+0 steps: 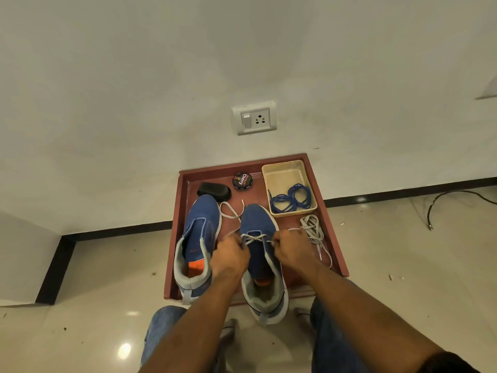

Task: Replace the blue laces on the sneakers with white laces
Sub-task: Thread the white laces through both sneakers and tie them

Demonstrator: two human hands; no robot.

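Both coiled blue laces [291, 198] lie in the shallow beige plastic basket [271, 176] at the far right of the red-brown tray [326, 211], so I log removal as done. On the right blue knit sneaker [259, 254] a white lace [252, 237] crosses only the lowest eyelets. The left hand [230, 258] and right hand [291, 251] each pinch a lace end at the eyelet rows; I judge threading barely begun. The left blue knit sneaker [197, 243] shows no lace. A second bundled white lace [313, 228] waits beside the basket. Roughly half remains, by my estimate.
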